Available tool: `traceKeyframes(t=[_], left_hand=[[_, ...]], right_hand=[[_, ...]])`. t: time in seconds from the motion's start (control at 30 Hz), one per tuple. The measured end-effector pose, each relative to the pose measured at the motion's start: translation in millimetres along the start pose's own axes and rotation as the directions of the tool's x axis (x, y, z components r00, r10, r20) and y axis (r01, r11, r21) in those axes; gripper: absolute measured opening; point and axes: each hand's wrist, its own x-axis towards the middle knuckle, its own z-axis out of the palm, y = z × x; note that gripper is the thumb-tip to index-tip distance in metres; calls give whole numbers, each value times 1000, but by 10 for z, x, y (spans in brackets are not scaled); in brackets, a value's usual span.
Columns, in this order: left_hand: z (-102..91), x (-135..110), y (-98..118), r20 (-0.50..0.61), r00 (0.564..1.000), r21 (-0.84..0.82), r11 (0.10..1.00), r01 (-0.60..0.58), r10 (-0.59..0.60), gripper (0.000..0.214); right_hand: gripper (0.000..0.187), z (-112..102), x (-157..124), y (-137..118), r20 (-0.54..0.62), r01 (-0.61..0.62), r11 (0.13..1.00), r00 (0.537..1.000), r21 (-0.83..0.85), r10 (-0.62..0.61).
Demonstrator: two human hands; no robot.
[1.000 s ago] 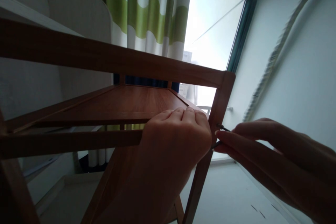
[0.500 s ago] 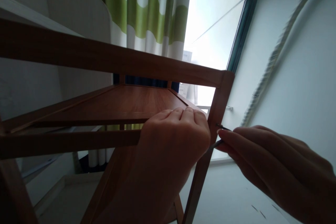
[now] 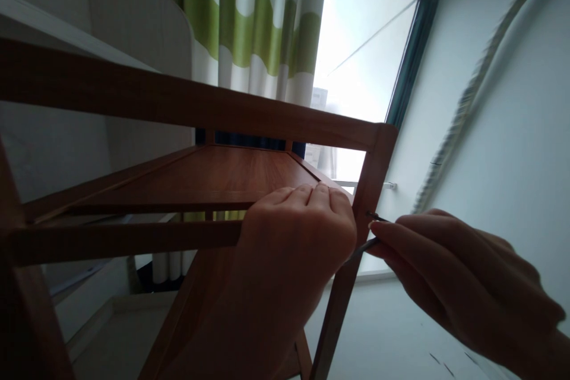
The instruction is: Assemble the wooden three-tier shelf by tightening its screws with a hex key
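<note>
A brown wooden shelf frame fills the left and middle of the view, with a wooden panel set between its rails. My left hand is closed over the lower rail, close to the right post; its fingertips are hidden. To the right of that post, my right hand pinches a thin, dark bent metal hex key. One end of the key meets the outer side of the post at a small dark spot. Its other arm points down-left, toward my left wrist.
Behind the frame hang a green and white curtain and a bright window. A wrapped pipe runs along the white wall at right. Pale furniture stands at left.
The view has shifted slightly, so the frame's left post shows more. Both hands keep nearly the same place, and the right hand's back has tilted a little.
</note>
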Motion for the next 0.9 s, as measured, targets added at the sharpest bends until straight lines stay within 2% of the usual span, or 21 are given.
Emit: traceKeyframes(t=[0.13, 0.2, 0.27, 0.3, 0.37, 0.43, 0.5, 0.63, 0.7, 0.83, 0.9], left_hand=[[-17, 0, 1, -3, 1000, -4, 1000, -5, 5, 21], [-14, -1, -2, -17, 1000, -12, 1000, -1, 1, 20], [-5, -3, -6, -28, 1000, -11, 1000, 0, -1, 20], [2, -5, -7, -28, 1000, -8, 1000, -1, 0, 20], [17, -11, -9, -30, 1000, -5, 1000, 1, -1, 19], [32, -15, -8, -41, 999, -3, 1000, 2, -2, 19], [40, -14, -4, -60, 998, -2, 1000, 8, -8, 21], [21, 0, 0, -45, 999, -4, 1000, 4, -5, 22], [7, 3, -3, -26, 1000, -7, 1000, 2, -2, 22], [-3, 2, -5, -34, 999, 7, 1000, 8, -7, 17], [-7, 5, -2, -30, 999, 17, 1000, 22, -21, 12]], right_hand=[[5, 32, 85, 36, 24, -32, 999, 999, 34, 31], [15, 97, 85, 79, 10, -84, 991, 996, 104, 83], [28, 193, 54, 117, 3, -186, 945, 981, 269, 192], [36, 249, 31, 131, 16, -246, 892, 965, 378, 260], [55, 359, -13, 147, 82, -342, 731, 927, 591, 367], [66, 448, -44, 157, 177, -393, 560, 899, 730, 400], [72, 503, -52, 176, 244, -423, 461, 884, 780, 399], [83, 540, -17, 246, 329, -469, 429, 872, 772, 361], [81, 556, 13, 270, 371, -463, 367, 881, 807, 295], [75, 625, 62, 260, 409, -440, 152, 891, 885, 197], [65, 663, 72, 241, 368, -396, 123, 907, 910, 204]])
